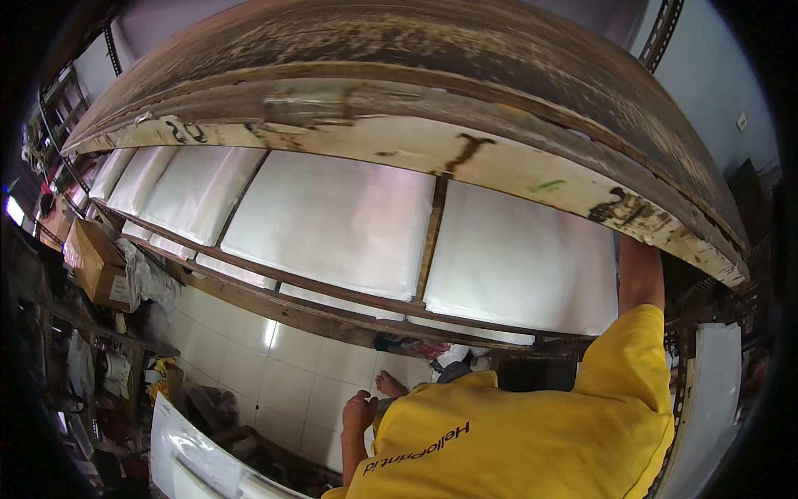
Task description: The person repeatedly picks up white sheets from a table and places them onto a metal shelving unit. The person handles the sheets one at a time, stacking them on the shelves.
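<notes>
A person in a yellow shirt [515, 441] leans in under a long, worn wooden tabletop [432, 91], whose paint-stained front edge [399, 141] arches across the upper part of the view. Beneath the tabletop, a slatted wooden rack [332, 295] carries a row of pale translucent sheets [332, 220] laid flat side by side, parted by a wooden divider [430, 237], apparently so that each can lie undisturbed without touching its neighbour. The right hand cannot be seen: the right forearm [640, 274] rises from the yellow sleeve and disappears behind the tabletop's edge at the right end of the rack, so the state of its fingers cannot be told. The left hand [359, 412] hangs low, well below the rack and over the white tiled floor [274, 366], its fingers curled into a loose fist that grasps nothing visible. A bare foot [389, 384] rests on the tiles just beside that hand. Left of the rack, cardboard boxes [96, 262] sit on cluttered shelving, and below the left hand a shiny plastic-covered sheet [199, 457] lies at the lower edge of the view. More white sheets [715, 399] stand stacked beyond the rack's right end.
</notes>
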Tool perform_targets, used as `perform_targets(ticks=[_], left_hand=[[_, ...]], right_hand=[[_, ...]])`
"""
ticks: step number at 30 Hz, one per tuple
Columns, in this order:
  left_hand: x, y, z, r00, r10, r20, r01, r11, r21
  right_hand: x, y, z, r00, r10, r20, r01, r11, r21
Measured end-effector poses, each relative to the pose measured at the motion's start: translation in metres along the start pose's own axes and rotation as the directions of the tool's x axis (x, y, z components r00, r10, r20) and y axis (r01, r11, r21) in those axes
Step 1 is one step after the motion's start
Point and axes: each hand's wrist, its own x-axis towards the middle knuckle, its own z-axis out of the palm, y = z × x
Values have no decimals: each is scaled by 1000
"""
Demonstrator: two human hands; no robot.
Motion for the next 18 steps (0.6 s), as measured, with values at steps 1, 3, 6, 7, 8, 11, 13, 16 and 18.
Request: perform_targets(ticks=[1, 3, 6, 7, 8, 11, 13, 16, 18], left_hand=[[-1, 1, 5, 1000, 0, 9, 1, 1000, -19], [-3, 4, 15, 1000, 14, 26, -13, 1000, -28], [-9, 3, 34, 999, 40, -3, -40, 999, -32], [-12, 5, 37, 1000, 26, 11, -26, 999, -39], [-15, 7, 41, 1000, 12, 25, -11, 999, -47], [-26, 11, 52, 1000, 1, 13, 0, 999, -44], [-29, 9, 61, 1000, 30, -1, -30, 999, -24], [-34, 9, 72, 999, 36, -18, -36, 999, -24], [-39, 5, 81, 998, 48, -33, -49, 999, -24]], right_hand=[[1, 4, 2, 1000, -8, 3, 8, 1000, 5], [4, 11, 1, 1000, -7, 6, 7, 1000, -4], [9, 9, 2, 999, -35, 16, 36, 999, -4], [7, 10, 3, 999, -44, 23, 45, 999, -11], [11, 5, 3, 998, -63, 23, 64, 998, -11], [15, -20, 12, 987, -152, 44, 153, 988, -9], [14, -44, 14, 970, -236, 57, 237, 972, 1], [7, -94, 20, 922, -380, 82, 379, 925, 25], [-8, -143, 28, 854, -508, 113, 502, 861, 80]])
